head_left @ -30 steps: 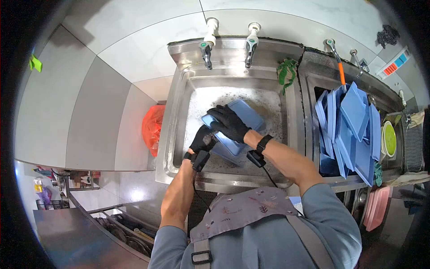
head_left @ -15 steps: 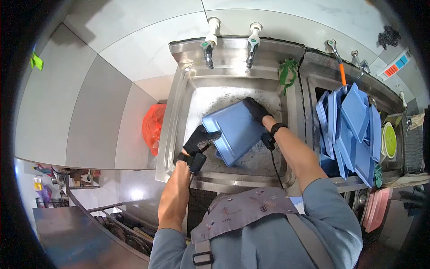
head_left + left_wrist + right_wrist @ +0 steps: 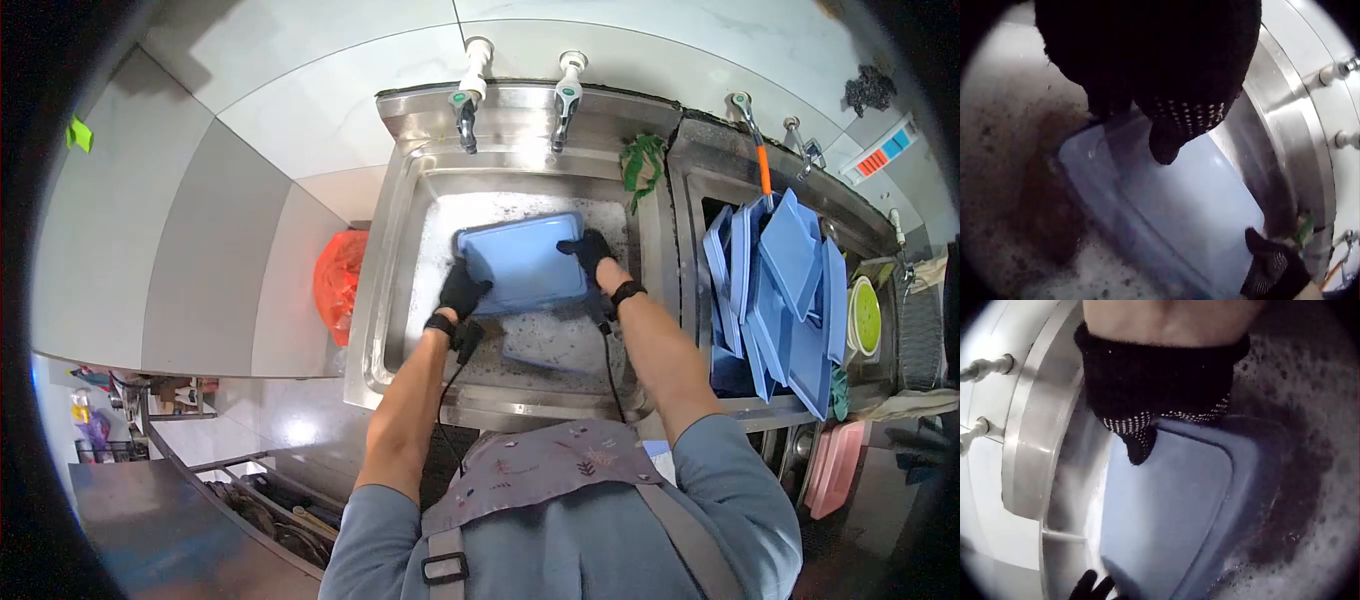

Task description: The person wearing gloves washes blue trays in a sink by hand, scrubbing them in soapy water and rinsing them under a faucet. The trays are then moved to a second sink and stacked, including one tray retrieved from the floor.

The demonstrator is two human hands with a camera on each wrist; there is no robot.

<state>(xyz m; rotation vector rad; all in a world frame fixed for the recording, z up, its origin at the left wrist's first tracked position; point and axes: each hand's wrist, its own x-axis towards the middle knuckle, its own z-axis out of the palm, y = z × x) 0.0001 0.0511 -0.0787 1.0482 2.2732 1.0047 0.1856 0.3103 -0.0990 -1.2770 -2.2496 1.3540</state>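
Observation:
Both hands wear black gloves with pale grip dots. A rectangular blue plastic tray (image 3: 525,262) is held level over the sudsy water in the steel sink (image 3: 373,320). My left hand (image 3: 463,290) grips its left end, thumb on the upper face and the other fingers hidden beneath. At the opposite end my right hand (image 3: 592,254) holds the rim, its thumb (image 3: 1140,449) also laid over the top. The left wrist view shows the tray's face (image 3: 1204,194) between the two hands. Nearer the front of the sink, the faint edge of another blue piece (image 3: 545,364) shows underwater.
Two taps (image 3: 465,120) (image 3: 563,115) stand over the sink's back edge. A green cloth (image 3: 643,165) hangs at the back right corner. Several blue trays (image 3: 790,260) are piled in the right-hand sink. A red plastic bag (image 3: 341,285) sits left of the sink.
The blue tray was tilted and turned over between the hands, and now lies flatter and farther back. My right hand went from across the tray to its right end; my left shifted along the left side.

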